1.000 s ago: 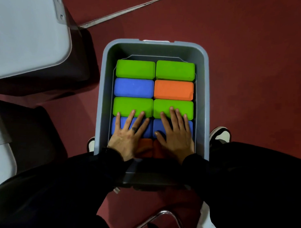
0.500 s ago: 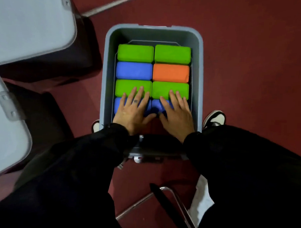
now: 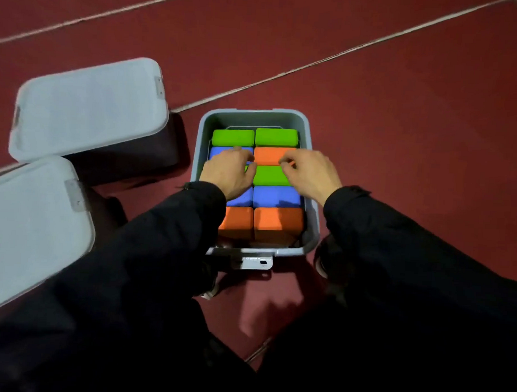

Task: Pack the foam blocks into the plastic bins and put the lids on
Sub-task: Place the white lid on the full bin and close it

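Observation:
An open grey plastic bin (image 3: pixel 254 113) stands on the red floor between my legs. Foam blocks fill it in two columns: green blocks (image 3: pixel 233 137) at the far end, then a blue one (image 3: pixel 217 152) beside an orange one (image 3: pixel 270 155), a green one (image 3: pixel 268 175), a blue one (image 3: pixel 276 196), and two orange ones (image 3: pixel 277 223) nearest me. My left hand (image 3: pixel 230 173) hovers over the left column with bent fingers, covering the middle blocks. My right hand (image 3: pixel 309 174) is over the right column, fingertips at the orange block's edge. Neither hand holds anything.
Two more bins with pale grey lids on them stand at the left, one farther (image 3: pixel 87 107) and one nearer (image 3: pixel 30 229). A latch (image 3: pixel 253 261) sticks out from the open bin's near end. White lines cross the red floor.
Both hands have lifted from lying flat on the near blue blocks and moved toward the far rows, fingers now bent. The view has pulled back, and the near orange blocks are uncovered.

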Available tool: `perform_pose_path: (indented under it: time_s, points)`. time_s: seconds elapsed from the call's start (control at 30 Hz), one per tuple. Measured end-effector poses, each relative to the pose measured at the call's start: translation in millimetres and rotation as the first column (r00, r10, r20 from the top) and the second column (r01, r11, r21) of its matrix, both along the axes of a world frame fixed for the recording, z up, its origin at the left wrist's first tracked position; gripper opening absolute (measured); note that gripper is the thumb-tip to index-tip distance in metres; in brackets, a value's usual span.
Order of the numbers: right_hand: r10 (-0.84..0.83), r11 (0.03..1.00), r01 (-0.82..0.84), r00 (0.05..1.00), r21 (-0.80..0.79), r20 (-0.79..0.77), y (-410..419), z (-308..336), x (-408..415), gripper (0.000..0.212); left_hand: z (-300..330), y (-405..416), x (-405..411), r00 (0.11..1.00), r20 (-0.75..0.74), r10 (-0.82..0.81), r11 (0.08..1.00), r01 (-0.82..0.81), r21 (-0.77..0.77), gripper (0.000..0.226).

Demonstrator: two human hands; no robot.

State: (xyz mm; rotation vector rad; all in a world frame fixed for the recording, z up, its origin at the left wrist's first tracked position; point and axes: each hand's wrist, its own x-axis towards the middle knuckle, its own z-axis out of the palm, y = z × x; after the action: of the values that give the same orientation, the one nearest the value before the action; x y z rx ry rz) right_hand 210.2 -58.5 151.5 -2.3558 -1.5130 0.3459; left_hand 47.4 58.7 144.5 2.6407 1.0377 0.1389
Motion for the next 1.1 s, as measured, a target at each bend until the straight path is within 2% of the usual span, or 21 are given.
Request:
perform_pose_path:
  time_s: [0.23, 0.37, 0.47, 0.57, 0.8, 0.9, 1.1]
  points:
    - [-0.045, 0.998, 0.048, 0.997, 0.038, -0.063, -36, 82, 43, 0.026, 76, -24, 56, 0.994, 0.061, -0.092, 0.994, 0.087, 0.069, 0.030]
    - [-0.092, 0.995, 0.095, 0.993, 0.041, -0.079, -72, 95, 63, 0.024, 92, -55, 106, 0.974, 0.049, -0.219, 0.974, 0.215, 0.076, 0.024]
    - [-0.166, 0.985, 0.170, 0.980, 0.023, -0.109, -105, 98, 86, 0.016, 100, -91, 149, 0.942, 0.044, -0.332, 0.942, 0.329, 0.070, 0.030]
    - [-0.265, 0.963, 0.268, 0.954, 0.003, -0.139, -143, 90, 109, 0.022, 91, -125, 187, 0.908, 0.027, -0.418, 0.908, 0.416, 0.053, 0.029]
    - [-0.502, 0.861, 0.506, 0.832, -0.046, -0.236, -243, 37, 159, 0.017, 39, -216, 268, 0.812, -0.056, -0.581, 0.814, 0.581, -0.032, 0.028]
    - [-0.608, 0.791, 0.599, 0.744, -0.127, -0.276, -287, -9, 167, 0.018, 5, -262, 294, 0.733, -0.132, -0.667, 0.745, 0.657, -0.117, 0.022]
    - [-0.726, 0.685, 0.659, 0.588, -0.310, -0.356, -346, -116, 156, 0.015, -79, -336, 305, 0.574, -0.328, -0.751, 0.657, 0.698, -0.283, 0.024]
